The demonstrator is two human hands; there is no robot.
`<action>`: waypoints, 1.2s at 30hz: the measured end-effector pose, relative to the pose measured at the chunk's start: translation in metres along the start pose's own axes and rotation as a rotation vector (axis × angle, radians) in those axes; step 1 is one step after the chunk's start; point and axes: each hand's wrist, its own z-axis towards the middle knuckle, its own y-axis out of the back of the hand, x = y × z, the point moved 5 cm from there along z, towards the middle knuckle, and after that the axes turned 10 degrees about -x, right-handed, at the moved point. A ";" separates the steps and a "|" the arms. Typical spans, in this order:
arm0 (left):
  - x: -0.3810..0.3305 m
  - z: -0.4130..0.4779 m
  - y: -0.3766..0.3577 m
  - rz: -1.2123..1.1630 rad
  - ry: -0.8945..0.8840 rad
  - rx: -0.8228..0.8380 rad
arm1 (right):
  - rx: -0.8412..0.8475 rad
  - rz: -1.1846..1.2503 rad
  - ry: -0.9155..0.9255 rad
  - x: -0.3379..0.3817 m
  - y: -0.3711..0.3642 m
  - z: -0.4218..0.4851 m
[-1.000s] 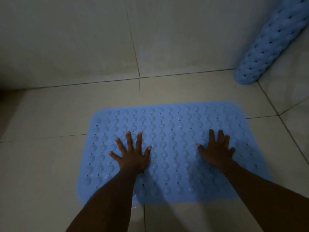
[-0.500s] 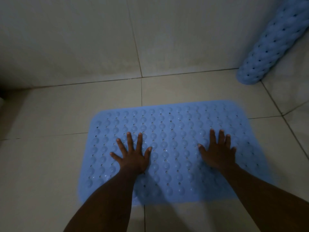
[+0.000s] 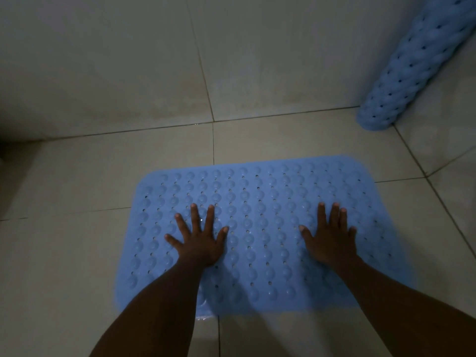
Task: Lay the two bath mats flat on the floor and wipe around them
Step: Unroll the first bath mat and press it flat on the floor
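A light blue bath mat [image 3: 257, 207] with rows of bumps and small holes lies flat on the tiled floor in the middle of the view. My left hand [image 3: 198, 240] rests palm down on its left half with the fingers spread. My right hand [image 3: 331, 238] presses palm down on its right half, fingers apart. A second blue bath mat [image 3: 417, 63], rolled into a tube, stands leaning in the corner at the upper right, its lower end on the floor.
Pale floor tiles [image 3: 64, 266] surround the mat on all sides. A tiled wall [image 3: 103, 60] rises just behind it, and another wall meets it at the right corner. A little water glints at the mat's near edge [image 3: 206, 318].
Both hands stay flat on the mat in nearly the same spots. The view has shifted slightly, so the rolled mat sits a bit further right.
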 end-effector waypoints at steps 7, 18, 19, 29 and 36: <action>-0.002 -0.003 0.001 -0.014 0.005 -0.019 | -0.013 0.008 0.022 0.002 -0.002 0.001; -0.002 -0.002 0.000 -0.016 0.002 -0.028 | 0.001 0.014 0.016 0.001 -0.002 0.002; -0.002 -0.002 -0.001 -0.015 0.005 -0.027 | -0.004 0.017 0.014 0.000 -0.002 0.001; -0.069 0.014 0.004 0.031 -0.261 -0.244 | -0.275 0.033 0.117 -0.012 0.022 0.039; -0.154 0.064 0.015 -0.038 -0.378 -0.355 | -0.321 0.017 0.194 -0.010 0.025 0.103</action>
